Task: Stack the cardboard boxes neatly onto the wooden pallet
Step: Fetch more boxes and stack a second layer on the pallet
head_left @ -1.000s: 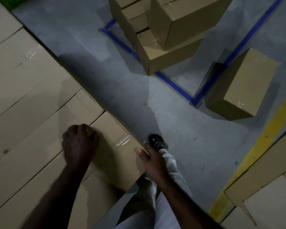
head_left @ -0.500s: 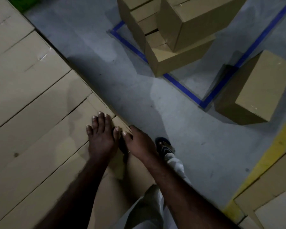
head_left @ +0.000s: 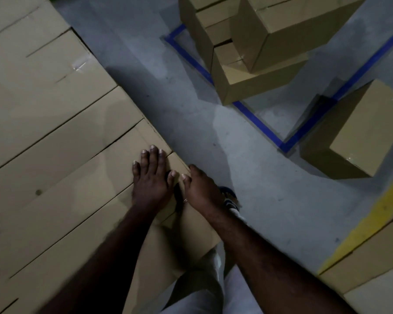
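Observation:
Brown cardboard boxes lie packed side by side in a flat layer (head_left: pixel 55 132) filling the left of the view; the pallet beneath is hidden. My left hand (head_left: pixel 152 177) presses flat, fingers straight, on the top of the nearest corner box (head_left: pixel 114 168). My right hand (head_left: pixel 200 186) rests on that box's right edge, thumb on top and fingers over the side, where they are hidden.
A pile of boxes (head_left: pixel 259 46) stands inside a blue taped square (head_left: pixel 254 118) on the grey floor. One box (head_left: pixel 359 132) sits just outside the tape. More boxes (head_left: pixel 372 268) lie at the lower right past a yellow line (head_left: pixel 372 218). My foot (head_left: pixel 229 196) is beside the stack.
My left hand went from curled to flat on the box top. My right hand slid forward along the box edge to sit beside the left. The view shifted slightly.

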`<state>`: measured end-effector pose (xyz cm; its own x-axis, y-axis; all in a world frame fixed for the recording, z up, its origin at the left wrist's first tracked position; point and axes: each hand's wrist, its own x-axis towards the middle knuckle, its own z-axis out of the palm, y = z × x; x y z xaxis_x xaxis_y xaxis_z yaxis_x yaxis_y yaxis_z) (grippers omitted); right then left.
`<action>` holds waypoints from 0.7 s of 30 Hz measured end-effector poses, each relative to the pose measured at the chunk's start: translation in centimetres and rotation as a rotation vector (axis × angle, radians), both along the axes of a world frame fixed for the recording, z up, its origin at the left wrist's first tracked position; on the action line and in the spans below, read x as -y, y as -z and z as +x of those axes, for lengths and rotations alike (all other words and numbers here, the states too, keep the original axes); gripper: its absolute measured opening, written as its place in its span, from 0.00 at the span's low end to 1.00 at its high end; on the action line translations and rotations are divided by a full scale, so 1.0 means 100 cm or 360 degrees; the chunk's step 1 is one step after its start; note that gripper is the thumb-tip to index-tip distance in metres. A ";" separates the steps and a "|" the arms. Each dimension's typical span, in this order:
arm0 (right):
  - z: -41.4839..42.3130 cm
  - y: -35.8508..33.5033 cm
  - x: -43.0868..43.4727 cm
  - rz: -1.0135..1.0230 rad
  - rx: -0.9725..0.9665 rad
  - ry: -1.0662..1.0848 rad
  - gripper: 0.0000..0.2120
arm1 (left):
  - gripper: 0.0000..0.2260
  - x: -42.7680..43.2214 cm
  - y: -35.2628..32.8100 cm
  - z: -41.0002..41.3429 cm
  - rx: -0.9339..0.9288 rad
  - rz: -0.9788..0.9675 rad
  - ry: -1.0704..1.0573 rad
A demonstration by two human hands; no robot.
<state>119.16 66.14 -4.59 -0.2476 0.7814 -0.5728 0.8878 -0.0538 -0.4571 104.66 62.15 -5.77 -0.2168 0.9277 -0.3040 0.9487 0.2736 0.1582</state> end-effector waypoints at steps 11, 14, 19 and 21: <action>-0.050 -0.034 0.043 0.0416 0.0260 -0.1087 0.34 | 0.36 0.181 -0.021 -0.086 -0.0010 -0.0317 -0.0732; -0.071 -0.031 0.064 0.0424 0.0303 -0.1287 0.36 | 0.36 0.242 -0.027 -0.123 -0.0066 -0.0428 -0.1117; -0.106 -0.027 0.087 0.0525 0.0313 -0.1443 0.40 | 0.35 0.296 -0.029 -0.171 0.0033 -0.0363 -0.1590; -0.117 -0.026 0.088 0.0525 0.0352 -0.1479 0.42 | 0.35 0.298 -0.027 -0.184 0.0157 -0.0230 -0.1627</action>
<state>107.47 57.32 -1.96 -0.7531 0.4607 -0.4696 0.5803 0.8015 -0.1444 86.22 32.31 -3.05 -0.8483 0.2679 -0.4568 0.2374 0.9634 0.1241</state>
